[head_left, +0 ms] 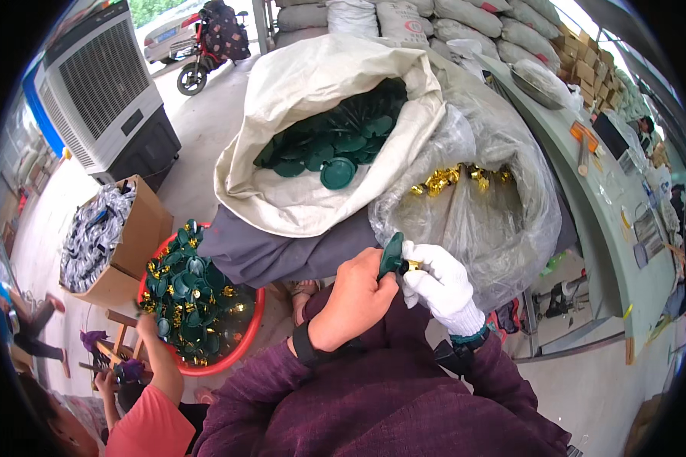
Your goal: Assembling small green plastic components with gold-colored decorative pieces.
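Note:
My bare left hand (352, 301) is closed around a dark green round plastic piece (392, 254), held on edge in front of my body. My right hand (440, 283), in a white knit glove, pinches a small shiny gold piece (412, 265) against the green piece; where they meet is partly hidden by my fingers. Just beyond, a large white woven sack (240, 179) stands rolled open with many green round pieces (337, 174) inside. Beside it on the right, a clear plastic bag (472, 244) gapes with gold pieces (443, 180) in it.
At left, a red basin (261, 312) holds green pieces with gold parts; a co-worker's hand (146, 326) reaches its rim. Nearby are a carton (143, 232) of silvery pieces and an air cooler (103, 84). A long table (587, 198) runs along the right. Stacked sacks (465, 19) stand behind.

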### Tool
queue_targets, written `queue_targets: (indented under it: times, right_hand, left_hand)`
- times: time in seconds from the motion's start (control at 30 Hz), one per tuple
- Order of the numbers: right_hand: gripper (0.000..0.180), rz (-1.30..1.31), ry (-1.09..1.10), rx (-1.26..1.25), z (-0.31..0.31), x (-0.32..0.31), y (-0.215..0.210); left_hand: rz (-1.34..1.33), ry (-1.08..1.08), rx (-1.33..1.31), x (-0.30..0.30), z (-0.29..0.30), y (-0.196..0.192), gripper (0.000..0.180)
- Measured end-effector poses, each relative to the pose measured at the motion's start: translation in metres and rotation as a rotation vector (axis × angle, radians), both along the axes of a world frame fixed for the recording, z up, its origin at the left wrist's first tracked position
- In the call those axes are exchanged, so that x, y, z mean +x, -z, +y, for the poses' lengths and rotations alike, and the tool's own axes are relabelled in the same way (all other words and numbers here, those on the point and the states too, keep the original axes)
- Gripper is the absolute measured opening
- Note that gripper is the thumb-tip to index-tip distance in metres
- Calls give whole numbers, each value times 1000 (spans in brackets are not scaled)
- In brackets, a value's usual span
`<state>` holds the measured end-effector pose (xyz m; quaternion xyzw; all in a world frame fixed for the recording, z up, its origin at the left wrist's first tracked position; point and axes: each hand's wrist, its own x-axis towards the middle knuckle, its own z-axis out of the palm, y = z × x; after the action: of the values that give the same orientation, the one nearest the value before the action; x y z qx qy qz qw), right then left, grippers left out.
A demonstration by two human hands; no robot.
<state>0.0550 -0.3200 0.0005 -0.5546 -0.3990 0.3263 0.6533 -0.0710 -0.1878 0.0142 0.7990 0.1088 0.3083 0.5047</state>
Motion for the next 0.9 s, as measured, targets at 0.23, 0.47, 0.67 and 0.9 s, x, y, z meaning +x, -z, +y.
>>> queue_targets:
  times: [0.23, 0.47, 0.67, 0.9]
  right_hand:
    - [34, -223, 126, -83, -1, -12, -7]
    - [24, -400, 133, -196, -2, -11, -14]
    - [17, 356, -104, -323, -4, -14, -23]
    - [26, 163, -241, -361, 20, -3, -24]
  left_hand:
    - [27, -76, 290, -6, -10, 5, 14]
    - [67, -48, 603, -8, -13, 4, 34]
    - [115, 30, 720, -20, -9, 12, 42]
    - [-9, 25, 394, -32, 21, 16, 20]
